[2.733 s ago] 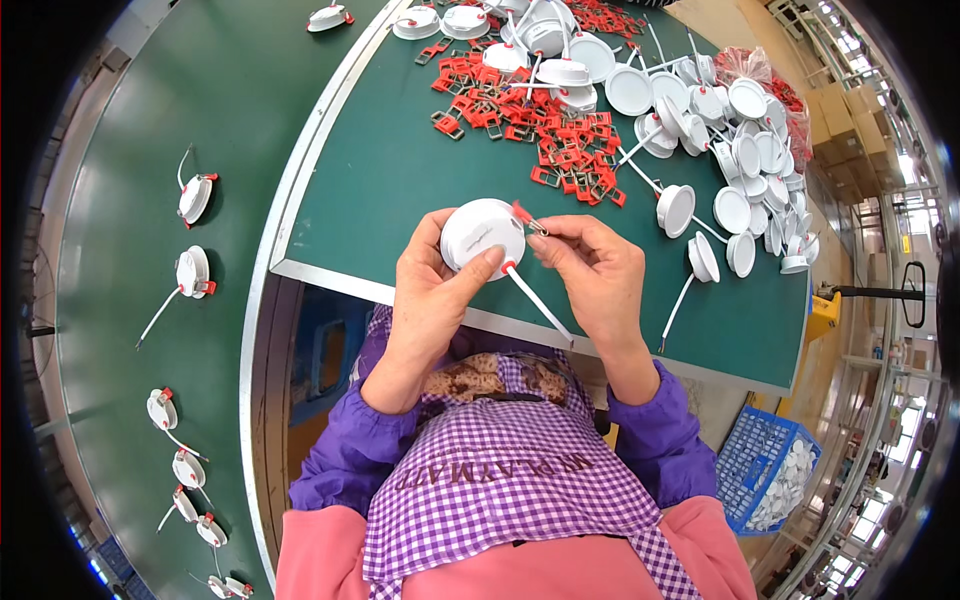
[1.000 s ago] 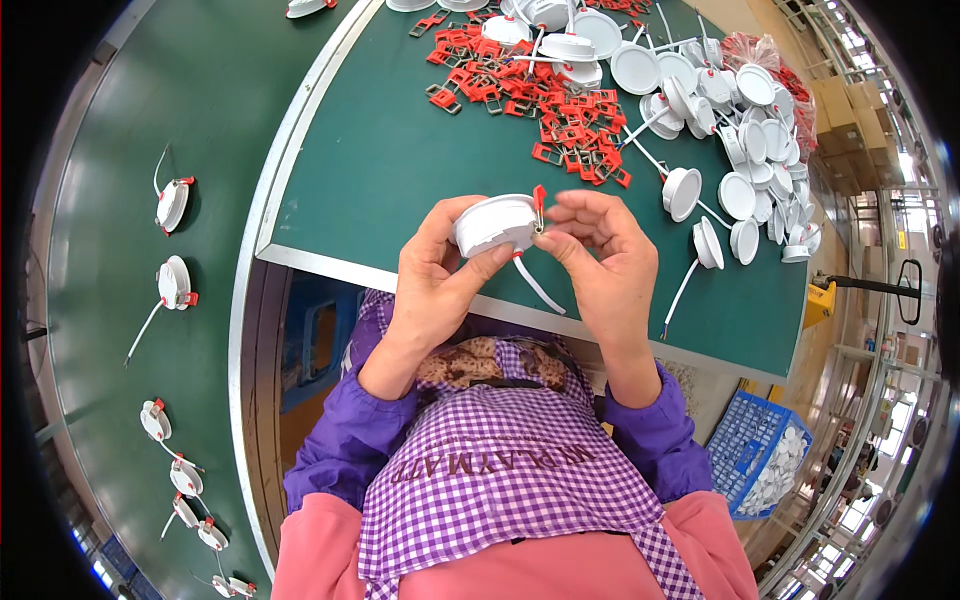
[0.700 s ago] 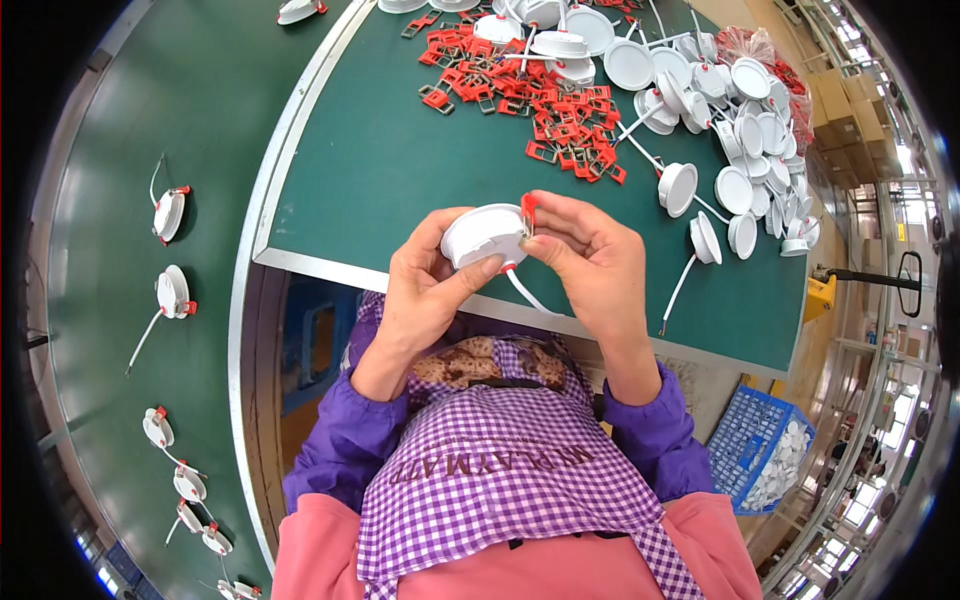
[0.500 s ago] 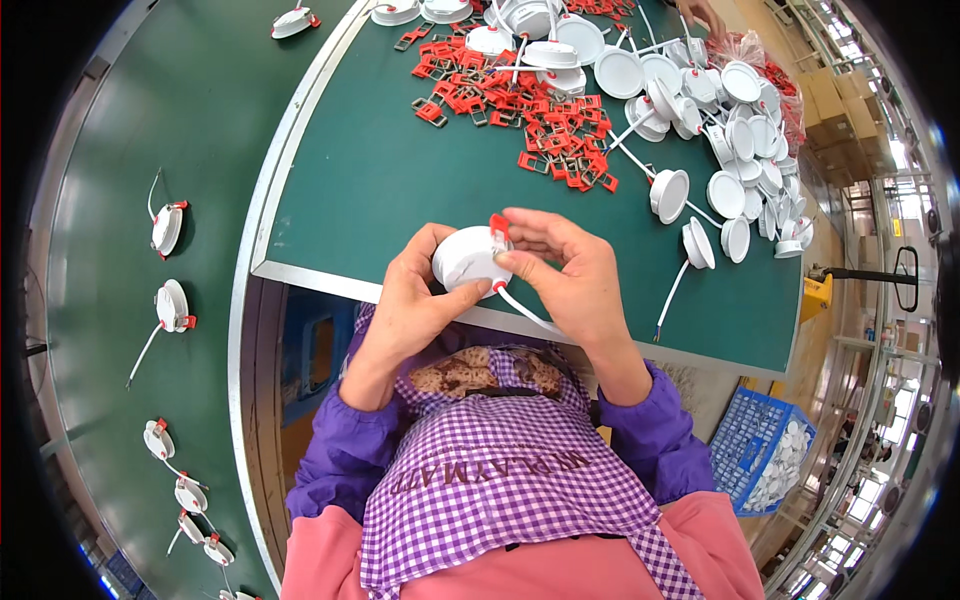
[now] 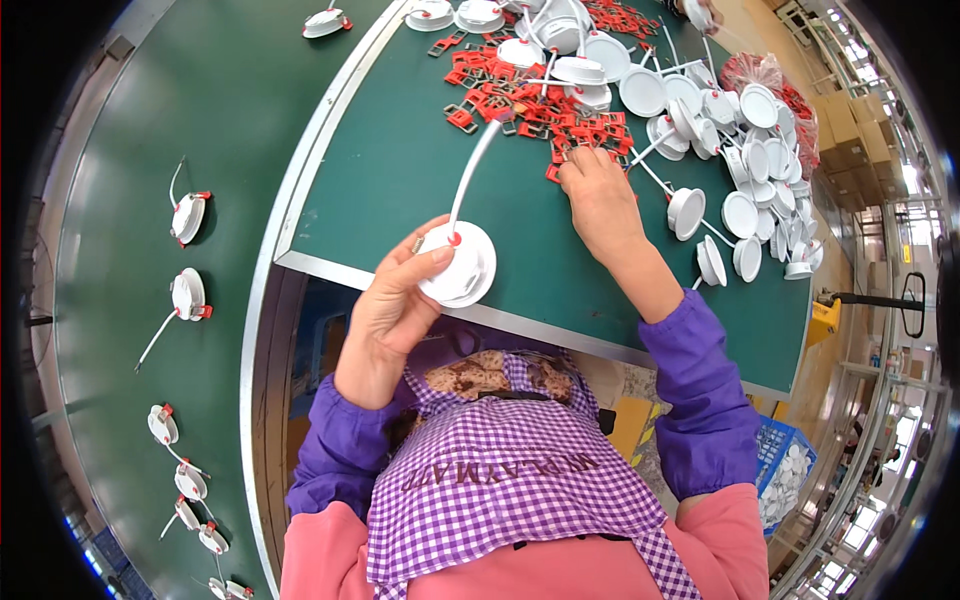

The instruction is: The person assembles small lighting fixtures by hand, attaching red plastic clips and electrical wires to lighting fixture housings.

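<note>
My left hand (image 5: 395,290) grips a round white downlight (image 5: 470,270) above the bench's front edge, thumb across its back. From a red grommet on the light, a white cable (image 5: 472,170) rises away from me. A small metal bracket (image 5: 417,244) shows at the light's left side, by my fingers. My right hand (image 5: 605,205) reaches into the near edge of a pile of red spring clips (image 5: 500,95). Its fingers are drawn together and point down among the clips; the fingertips are hidden, so what they hold cannot be seen.
Many white downlights (image 5: 740,215) lie heaped at the right of the green bench (image 5: 370,190). On the green surface to the left (image 5: 120,330), several lights with red clips lie in a row. A blue crate (image 5: 785,465) of white parts stands lower right. Another person's hand (image 5: 705,15) shows at the top.
My right hand has left the light and moved away to the clip pile. In my left hand the light has turned, so its cable now points away from me.
</note>
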Available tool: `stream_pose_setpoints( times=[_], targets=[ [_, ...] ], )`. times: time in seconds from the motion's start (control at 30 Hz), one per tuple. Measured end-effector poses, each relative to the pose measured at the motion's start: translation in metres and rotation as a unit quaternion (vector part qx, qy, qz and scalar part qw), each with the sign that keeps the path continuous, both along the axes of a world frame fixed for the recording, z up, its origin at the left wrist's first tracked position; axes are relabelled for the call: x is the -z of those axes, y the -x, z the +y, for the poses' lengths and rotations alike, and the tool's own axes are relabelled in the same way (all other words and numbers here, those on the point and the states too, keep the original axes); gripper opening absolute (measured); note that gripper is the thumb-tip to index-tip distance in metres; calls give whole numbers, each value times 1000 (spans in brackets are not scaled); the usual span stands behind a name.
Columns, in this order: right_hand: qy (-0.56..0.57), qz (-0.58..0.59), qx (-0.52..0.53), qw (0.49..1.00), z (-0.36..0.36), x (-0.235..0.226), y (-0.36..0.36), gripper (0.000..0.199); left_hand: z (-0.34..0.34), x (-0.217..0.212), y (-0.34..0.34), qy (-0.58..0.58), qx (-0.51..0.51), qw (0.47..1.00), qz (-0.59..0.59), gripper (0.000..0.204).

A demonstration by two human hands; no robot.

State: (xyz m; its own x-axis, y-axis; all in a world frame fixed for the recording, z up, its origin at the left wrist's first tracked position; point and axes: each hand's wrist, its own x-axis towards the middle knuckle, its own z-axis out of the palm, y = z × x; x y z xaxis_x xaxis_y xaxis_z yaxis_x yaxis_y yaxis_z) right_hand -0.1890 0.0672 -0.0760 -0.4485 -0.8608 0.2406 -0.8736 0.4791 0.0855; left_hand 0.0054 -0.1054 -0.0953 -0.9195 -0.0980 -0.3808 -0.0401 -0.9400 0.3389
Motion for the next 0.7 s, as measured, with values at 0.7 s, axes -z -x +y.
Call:
stream_pose_setpoints(
  times=[0.7],
  targets=[
    [301,-547,123,771,-12,-41,-93,18,30,-10,9,195,-95,976,-37,40]
  ],
)
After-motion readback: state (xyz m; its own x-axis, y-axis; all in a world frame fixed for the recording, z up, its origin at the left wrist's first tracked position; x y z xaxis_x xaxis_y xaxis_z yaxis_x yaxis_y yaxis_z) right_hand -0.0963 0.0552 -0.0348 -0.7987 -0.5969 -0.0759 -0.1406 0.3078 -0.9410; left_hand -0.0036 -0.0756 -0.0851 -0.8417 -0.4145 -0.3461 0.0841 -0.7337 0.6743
